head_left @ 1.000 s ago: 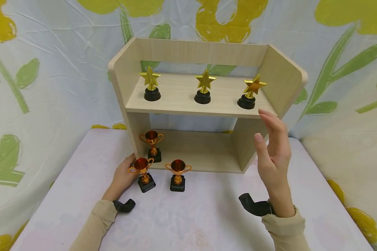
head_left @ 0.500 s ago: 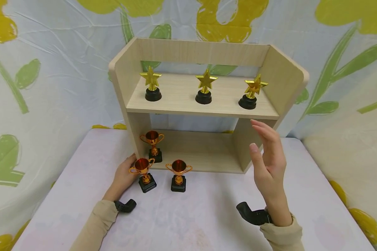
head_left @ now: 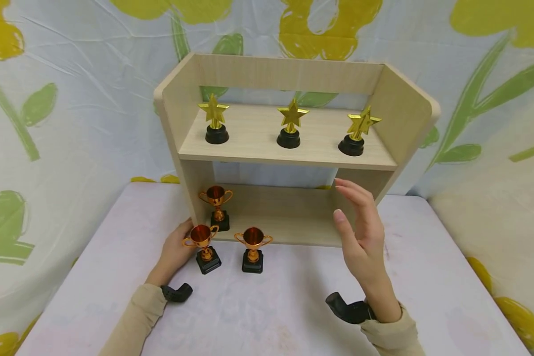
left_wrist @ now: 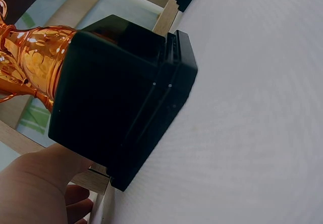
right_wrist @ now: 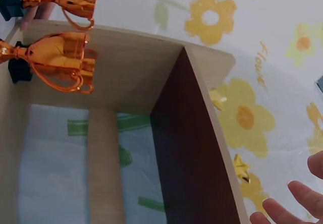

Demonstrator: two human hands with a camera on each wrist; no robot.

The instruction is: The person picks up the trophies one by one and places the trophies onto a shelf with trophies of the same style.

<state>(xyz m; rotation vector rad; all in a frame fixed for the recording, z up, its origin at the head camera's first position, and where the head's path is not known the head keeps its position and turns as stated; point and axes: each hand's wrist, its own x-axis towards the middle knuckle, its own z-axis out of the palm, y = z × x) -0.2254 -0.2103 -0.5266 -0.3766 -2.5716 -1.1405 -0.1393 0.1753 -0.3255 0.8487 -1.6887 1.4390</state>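
My left hand (head_left: 174, 249) grips the lower front corner of the light wooden shelf (head_left: 289, 163); in the left wrist view the panel edge shows between thumb and fingers, and the thumb tip is hidden. Just right of that hand, an orange-gold cup trophy (head_left: 202, 237) with a black base (left_wrist: 121, 88) stands on the table. A second cup trophy (head_left: 253, 242) stands to its right. A third cup trophy (head_left: 215, 198) is inside the lower compartment, at its left end. My right hand (head_left: 365, 242) hovers before the shelf's lower right, fingers loosely curved, holding nothing.
Gold star trophies on black bases line the upper shelf: left star (head_left: 214, 111), middle star (head_left: 292, 114), right star (head_left: 362, 121). A pale cloth covers the table (head_left: 276, 311). Flower-printed cloth (head_left: 84, 99) hangs behind. Each wrist wears a black curved piece (head_left: 347, 310).
My right hand has moved left and down, from beside the shelf's right panel to in front of the lower compartment. The left hand and all the trophies keep their places.
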